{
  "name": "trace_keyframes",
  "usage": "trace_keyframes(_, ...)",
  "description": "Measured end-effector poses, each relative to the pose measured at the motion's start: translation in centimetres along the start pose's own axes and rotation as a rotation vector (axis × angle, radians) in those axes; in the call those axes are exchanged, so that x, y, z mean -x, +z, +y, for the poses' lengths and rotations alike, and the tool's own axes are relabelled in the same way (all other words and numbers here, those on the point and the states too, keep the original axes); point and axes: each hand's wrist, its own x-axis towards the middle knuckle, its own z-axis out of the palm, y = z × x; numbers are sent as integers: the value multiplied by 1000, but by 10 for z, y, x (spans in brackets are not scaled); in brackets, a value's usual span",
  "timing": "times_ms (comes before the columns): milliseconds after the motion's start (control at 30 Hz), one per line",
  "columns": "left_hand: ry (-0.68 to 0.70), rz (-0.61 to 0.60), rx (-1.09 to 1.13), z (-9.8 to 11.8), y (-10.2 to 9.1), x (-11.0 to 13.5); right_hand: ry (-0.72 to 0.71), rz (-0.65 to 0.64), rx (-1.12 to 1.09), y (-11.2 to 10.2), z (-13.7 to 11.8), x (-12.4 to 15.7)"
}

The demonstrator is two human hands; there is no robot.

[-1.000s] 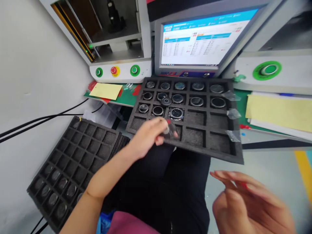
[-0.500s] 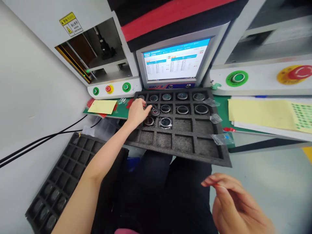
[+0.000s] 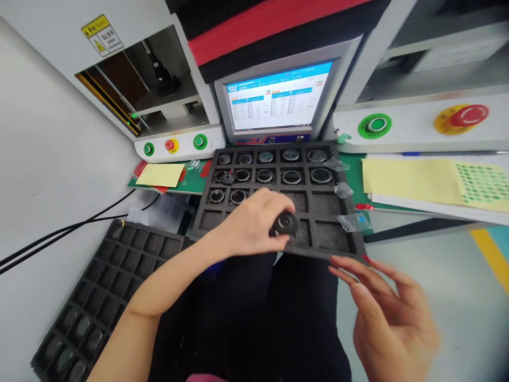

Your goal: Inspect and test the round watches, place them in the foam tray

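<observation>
My left hand grips a dark round watch back cover, fingers above and thumb below, over the front part of a black foam tray. Small contacts show on the cover's face. Round watches sit in the tray's cells, some hidden behind my left hand. A second dark back cover rests against a watch in the left column. To the right of the tray, my right hand is raised with fingers apart, a tiny red piece at one fingertip.
Behind the tray stands a lit monitor, between machines with green buttons and a red emergency stop. Clear plastic scraps lie on the tray's right rim. Another foam tray is lower left. Yellow paper lies right.
My left hand has lifted a back cover from the tray's second row and brought it right and nearer. My right hand's thumb and fingers have parted; the view has shifted slightly.
</observation>
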Motion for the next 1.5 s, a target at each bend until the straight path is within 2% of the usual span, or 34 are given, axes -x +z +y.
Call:
trace_keyframes(67, 232, 16, 41, 23, -7, 12, 103, -70, -67, 8, -5, -5)
trace_keyframes(100, 294, 15, 35, 32, -10, 18, 163, -126, -97, 12, -7, -5)
trace_keyframes(200, 355, 5, 21, 46, -12, 32, 355, -303, -218, 19, -11, -2)
trace_keyframes(300, 221, 38, 285, 47, -7, 44, 469, -394, -316, 20, -12, 7)
trace_keyframes(400, 36, 113, 643, 45, 8, 58, 494, -422, -374, 22, -15, 15)
trace_keyframes(467, 20, 177, 814, 46, 20, 66, 488, -423, -409, 27, -17, 20)
trace_keyframes(567, 1, 277, 1026, 49, 36, 76, 422, -406, -375, 30, -19, 26)
trace_keyframes(633, -53, 364, 1111, 51, 40, 81, 282, -292, -265, 28, -20, 29)
trace_keyframes(700, -87, 425, 1124, 53, 39, 85, 127, -174, -135, 23, -24, 32)
trace_keyframes(733, -84, 434, 1112, 54, 38, 87, 79, -154, -85, 20, -27, 34)
trace_keyframes(800, -69, 415, 1072, 56, 34, 88, 69, -217, -36, 18, -34, 35)
trace_keyframes(900, -73, 393, 1023, 59, 29, 89, 130, -357, -50, 20, -46, 34)
trace_keyframes(1100, -22, 401, 841, 60, 22, 90, 237, -531, -174, 29, -57, 29)
trace_keyframes(1500, -47, 327, 727, 63, 11, 88, 456, -635, -223, 24, -61, 28)
